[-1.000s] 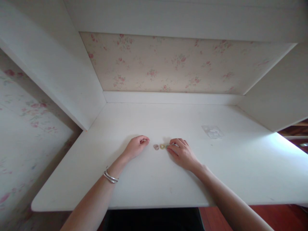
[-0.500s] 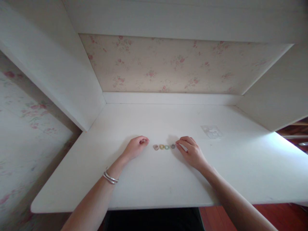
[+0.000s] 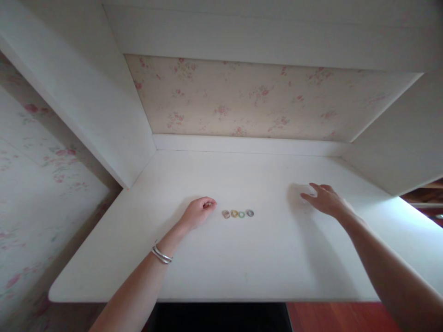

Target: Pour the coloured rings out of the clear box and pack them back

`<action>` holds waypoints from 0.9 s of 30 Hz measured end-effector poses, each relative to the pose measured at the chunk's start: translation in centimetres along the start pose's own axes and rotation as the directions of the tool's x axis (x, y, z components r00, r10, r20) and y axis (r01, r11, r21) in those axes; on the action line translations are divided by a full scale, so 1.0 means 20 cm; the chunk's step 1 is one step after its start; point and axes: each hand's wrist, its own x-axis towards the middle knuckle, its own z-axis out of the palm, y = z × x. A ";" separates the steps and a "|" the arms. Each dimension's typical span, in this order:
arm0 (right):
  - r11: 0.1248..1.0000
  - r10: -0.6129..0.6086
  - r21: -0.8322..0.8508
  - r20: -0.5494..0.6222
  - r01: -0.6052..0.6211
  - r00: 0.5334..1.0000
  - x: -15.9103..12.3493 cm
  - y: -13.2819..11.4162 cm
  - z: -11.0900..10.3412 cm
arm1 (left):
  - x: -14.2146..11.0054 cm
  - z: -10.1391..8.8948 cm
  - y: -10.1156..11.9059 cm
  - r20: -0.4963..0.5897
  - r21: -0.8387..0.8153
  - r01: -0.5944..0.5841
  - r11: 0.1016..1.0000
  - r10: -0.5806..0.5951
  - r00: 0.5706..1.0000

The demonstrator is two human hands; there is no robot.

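Observation:
Several small coloured rings [image 3: 238,214] lie in a short row near the middle of the white desk [image 3: 221,258]. My left hand [image 3: 198,212] rests on the desk just left of the row, fingers curled loosely; what they hold, if anything, is hidden. A silver bangle circles that wrist. My right hand [image 3: 323,200] is out to the right, fingers spread, lying over a small clear plastic bag [image 3: 302,191] that it mostly covers.
The desk sits in a white alcove with side panels left and right and floral wallpaper [image 3: 242,101] behind. The desk's front edge runs along the bottom, with dark space and red-brown floor [image 3: 332,318] below.
My right hand left the row of rings and moved right onto the plastic bag, opening its fingers. A fourth ring now lies at the row's right end. My left hand stayed put.

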 end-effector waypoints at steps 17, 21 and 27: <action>0.963 -0.242 0.122 -0.017 0.242 0.970 -0.18 -0.78 -0.25 | 0.14 0.09 0.04 -0.178 0.046 -0.245 0.968 0.249 0.952; 0.925 -0.354 0.143 -0.011 0.352 0.935 -0.28 -1.06 -0.26 | 0.20 0.18 0.07 -0.142 0.052 -0.244 0.968 0.249 0.958; 0.911 -0.403 0.117 0.058 0.395 0.913 -0.35 -1.23 -0.22 | 0.29 0.23 0.04 -0.132 0.133 -0.198 0.971 0.215 0.968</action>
